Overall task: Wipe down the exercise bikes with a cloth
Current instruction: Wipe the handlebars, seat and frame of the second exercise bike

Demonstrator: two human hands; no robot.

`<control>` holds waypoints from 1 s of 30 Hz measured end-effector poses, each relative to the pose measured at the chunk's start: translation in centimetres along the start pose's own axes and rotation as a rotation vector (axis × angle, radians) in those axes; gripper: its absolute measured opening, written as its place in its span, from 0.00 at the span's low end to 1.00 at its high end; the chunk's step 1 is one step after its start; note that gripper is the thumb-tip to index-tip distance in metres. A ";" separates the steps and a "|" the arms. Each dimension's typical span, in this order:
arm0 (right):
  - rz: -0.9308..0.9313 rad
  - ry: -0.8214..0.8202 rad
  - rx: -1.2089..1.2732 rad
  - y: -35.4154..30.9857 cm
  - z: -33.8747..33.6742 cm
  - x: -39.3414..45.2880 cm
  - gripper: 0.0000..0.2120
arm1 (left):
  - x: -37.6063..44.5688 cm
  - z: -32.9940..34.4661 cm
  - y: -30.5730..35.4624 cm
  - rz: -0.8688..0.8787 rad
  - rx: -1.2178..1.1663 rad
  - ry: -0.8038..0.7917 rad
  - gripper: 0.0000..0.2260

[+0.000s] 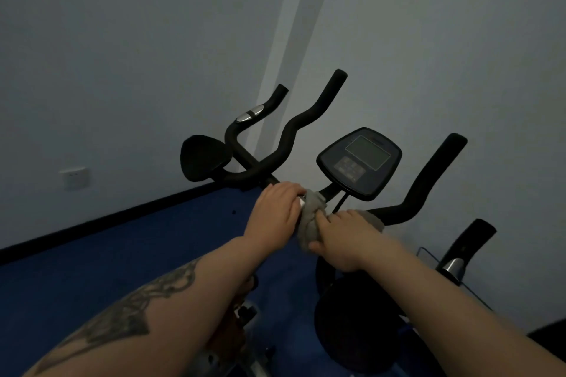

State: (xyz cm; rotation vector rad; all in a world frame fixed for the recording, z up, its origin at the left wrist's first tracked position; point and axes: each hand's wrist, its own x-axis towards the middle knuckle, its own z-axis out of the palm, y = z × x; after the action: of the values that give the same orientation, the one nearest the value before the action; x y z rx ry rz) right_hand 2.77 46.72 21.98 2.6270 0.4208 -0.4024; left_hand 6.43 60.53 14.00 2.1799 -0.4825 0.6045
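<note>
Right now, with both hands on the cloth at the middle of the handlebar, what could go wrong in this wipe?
The grey cloth is bunched tight between the left hand and right hand, so it may only clean the handlebar centre and miss the long grips. The console sits just behind the hands; a wide stroke could knock it or snag the thin cable beneath it.

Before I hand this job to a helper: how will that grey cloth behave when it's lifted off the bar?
The grey cloth is bunched and creased round the handlebar between the left hand and right hand, so it is probably soft and floppy. It would likely droop from wherever it is gripped. It looks light; a pinch should lift it.
</note>
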 end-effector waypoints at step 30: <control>0.060 0.064 -0.197 -2.3 -0.1 -1.2 0.21 | -0.2 0.3 0.4 -0.026 0.031 0.052 0.11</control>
State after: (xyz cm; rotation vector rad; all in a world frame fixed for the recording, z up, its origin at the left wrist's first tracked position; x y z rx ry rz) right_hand 0.87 48.46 21.58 2.4589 0.3812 -0.2452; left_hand 6.15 60.09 13.90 2.1901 -0.4193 0.6571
